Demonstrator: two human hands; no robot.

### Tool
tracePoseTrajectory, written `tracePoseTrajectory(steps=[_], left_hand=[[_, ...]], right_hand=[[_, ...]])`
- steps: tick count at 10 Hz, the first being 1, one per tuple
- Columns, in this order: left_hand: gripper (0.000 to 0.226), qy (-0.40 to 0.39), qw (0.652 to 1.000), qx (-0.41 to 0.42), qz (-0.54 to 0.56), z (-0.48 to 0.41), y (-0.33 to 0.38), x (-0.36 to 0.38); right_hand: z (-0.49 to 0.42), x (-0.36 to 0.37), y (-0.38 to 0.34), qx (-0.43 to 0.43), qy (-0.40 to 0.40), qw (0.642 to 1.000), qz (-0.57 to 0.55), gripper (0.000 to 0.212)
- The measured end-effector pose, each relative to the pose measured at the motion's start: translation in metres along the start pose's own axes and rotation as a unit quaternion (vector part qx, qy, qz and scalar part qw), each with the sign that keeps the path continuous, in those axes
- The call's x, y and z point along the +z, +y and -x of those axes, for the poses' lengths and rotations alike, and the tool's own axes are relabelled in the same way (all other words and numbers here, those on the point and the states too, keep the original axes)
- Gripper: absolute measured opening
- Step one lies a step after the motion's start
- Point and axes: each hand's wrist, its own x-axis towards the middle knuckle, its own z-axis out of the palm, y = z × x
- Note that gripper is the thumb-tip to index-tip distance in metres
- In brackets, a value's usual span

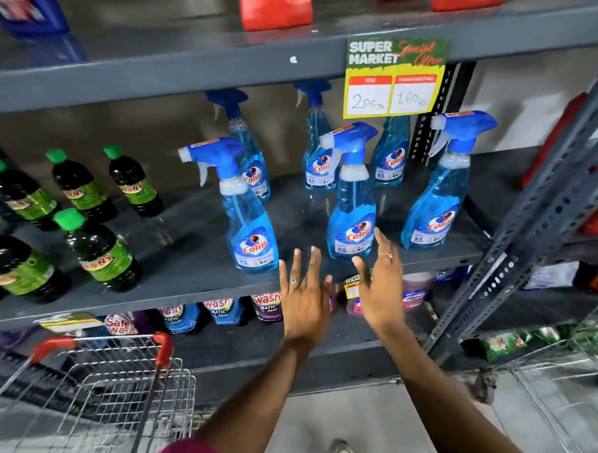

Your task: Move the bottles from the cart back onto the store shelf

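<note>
Several blue Colin spray bottles stand on the grey middle shelf [190,282]. Three are in the front row: one at the left [248,225], one in the middle [351,210], one at the right [437,199]. More stand behind them. My left hand [304,294] and my right hand [379,284] are both raised at the shelf's front edge, fingers spread, holding nothing. The right hand's fingertips are just below and beside the middle front bottle, apart from it. The wire shopping cart [102,389] with red handle corners is at the lower left; I see no bottle in the part that shows.
Dark bottles with green caps [100,252] fill the shelf's left side. Red jugs [276,6] stand on the shelf above, under which a yellow price sign [394,81] hangs. Detergent pouches [222,312] sit below. A perforated grey upright [531,233] and a second wire cart [554,386] are at right.
</note>
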Motion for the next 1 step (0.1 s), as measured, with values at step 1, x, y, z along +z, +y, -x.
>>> tracePoseTrajectory(steps=[1], left_hand=[[0.057,-0.003,0.999,0.046,-0.025,0.0102,-0.0199,-0.0371]], right_hand=[[0.0187,-0.0058,-0.0242,0.020,0.038,0.999,0.003,0.061]])
